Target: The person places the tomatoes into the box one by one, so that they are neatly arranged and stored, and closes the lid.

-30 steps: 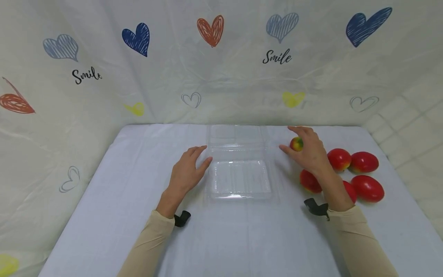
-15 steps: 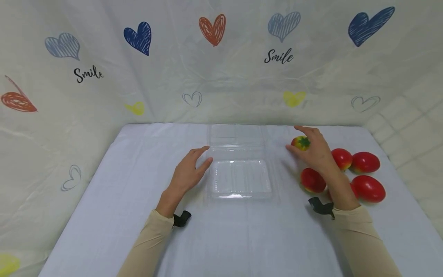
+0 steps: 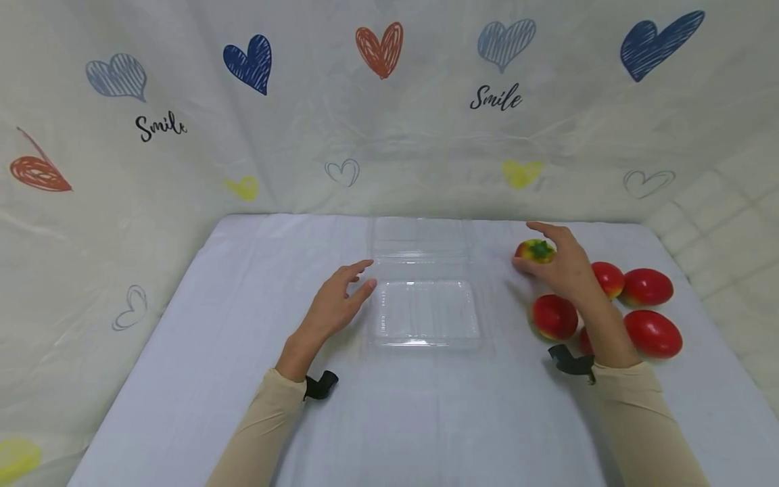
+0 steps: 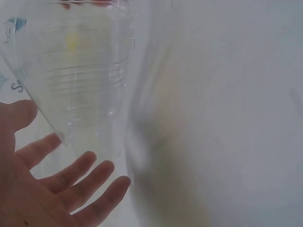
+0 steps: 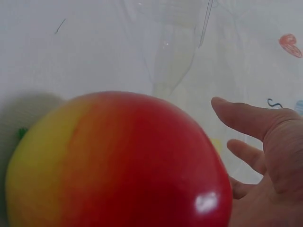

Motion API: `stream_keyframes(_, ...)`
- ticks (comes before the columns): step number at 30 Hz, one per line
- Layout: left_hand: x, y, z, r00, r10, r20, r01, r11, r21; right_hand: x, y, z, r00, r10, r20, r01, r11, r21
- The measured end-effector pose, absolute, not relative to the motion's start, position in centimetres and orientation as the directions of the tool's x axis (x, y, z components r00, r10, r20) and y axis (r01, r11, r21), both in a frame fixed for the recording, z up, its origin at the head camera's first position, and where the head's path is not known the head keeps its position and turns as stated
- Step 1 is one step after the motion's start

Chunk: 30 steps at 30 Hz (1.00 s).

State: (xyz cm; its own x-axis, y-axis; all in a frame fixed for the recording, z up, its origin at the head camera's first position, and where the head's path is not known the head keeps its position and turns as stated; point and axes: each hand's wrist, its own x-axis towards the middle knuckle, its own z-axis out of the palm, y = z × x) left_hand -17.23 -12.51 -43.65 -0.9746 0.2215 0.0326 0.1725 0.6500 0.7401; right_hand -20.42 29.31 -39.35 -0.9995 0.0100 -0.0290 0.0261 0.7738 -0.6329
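A clear plastic clamshell box (image 3: 426, 341) lies unfolded at the middle of the table, its lid at the back. My left hand (image 3: 336, 297) is spread at its left edge; in the left wrist view, the left fingers (image 4: 102, 177) are apart beside the clear plastic. Whether they touch it I cannot tell. My right hand (image 3: 562, 264) is spread over a red-and-yellow fruit (image 3: 528, 250) with a green leafy top. The thumb overlaps its near side, and contact cannot be told. In the right wrist view, nothing shows between the right fingers (image 5: 241, 118).
Several glossy red fruits lie at the right, among them a round one (image 3: 554, 316) near the right wrist and an oval one (image 3: 653, 333) farther right. The right forearm partly hides others. Behind the table (image 3: 243, 264) hangs a white cloth (image 3: 292, 135) printed with hearts.
My right hand has shifted to the right, so more of the leafy-topped fruit shows. The left hand stays by the box. The head view has turned slightly.
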Motion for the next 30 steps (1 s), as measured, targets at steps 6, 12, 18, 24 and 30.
stream_keyframes(6, -17.4, -12.6, -43.9, -0.972, 0.234, 0.027, 0.169, 0.613, 0.772, -20.6, 29.7, -39.4, -0.998, 0.021, -0.051, 0.049, 0.761, -0.646)
stream_keyframes(12, -17.5, -12.5, -43.8, -0.972, 0.233, -0.001, 0.145, 0.608, 0.780, -20.7, 30.3, -39.8, -0.997, 0.012, -0.071, 0.055, 0.765, -0.642)
stream_keyframes(18, -17.4, -12.6, -43.7, -0.969, 0.246, -0.006, 0.139, 0.564, 0.814, -20.7, 30.6, -40.3, -0.996, 0.009, -0.088, 0.063, 0.769, -0.636)
stream_keyframes(24, -17.5, -12.6, -43.8, -0.968, 0.250, -0.022, 0.124, 0.552, 0.825, -20.9, 30.8, -40.9, -0.995, 0.010, -0.102, 0.072, 0.774, -0.630)
stream_keyframes(30, -17.5, -12.6, -43.9, -0.963, 0.257, -0.075, 0.065, 0.496, 0.866, -21.1, 31.2, -41.2, -0.990, 0.004, -0.138, 0.089, 0.778, -0.622)
